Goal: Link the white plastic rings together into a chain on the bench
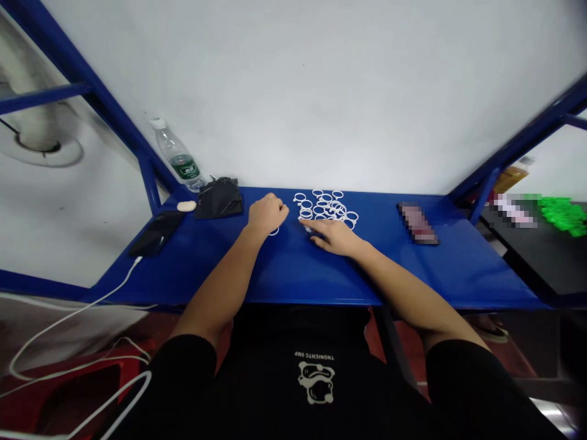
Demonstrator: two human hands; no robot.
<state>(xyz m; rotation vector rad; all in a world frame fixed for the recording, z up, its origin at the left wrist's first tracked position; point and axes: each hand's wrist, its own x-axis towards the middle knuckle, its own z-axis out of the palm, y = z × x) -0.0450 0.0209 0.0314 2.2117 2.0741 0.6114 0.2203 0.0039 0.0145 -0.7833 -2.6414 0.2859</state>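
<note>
On the blue desk (312, 278), several thin white plastic rings (337, 208), each with a small knob, lie in a loose heap near the wall. Left of the heap is my left hand (268, 214), closed in a fist with its back toward me. Another white ring (274, 232) shows partly beside its lower edge; whether the fist grips that ring or covers it is hidden. My right hand (335, 237) lies at the near side of the heap, index finger stretched out to the closest rings and thumb apart. Something small and white shows by its fingertips, too small to make out.
Left on the desk are a plastic bottle (181, 160), a black plastic bag (219, 198), a pale oval object (186, 206) and a black phone (156, 234) with a white cable (105, 299). A blurred-out phone (418, 223) lies right. Blue metal frames (486, 189) bound both sides.
</note>
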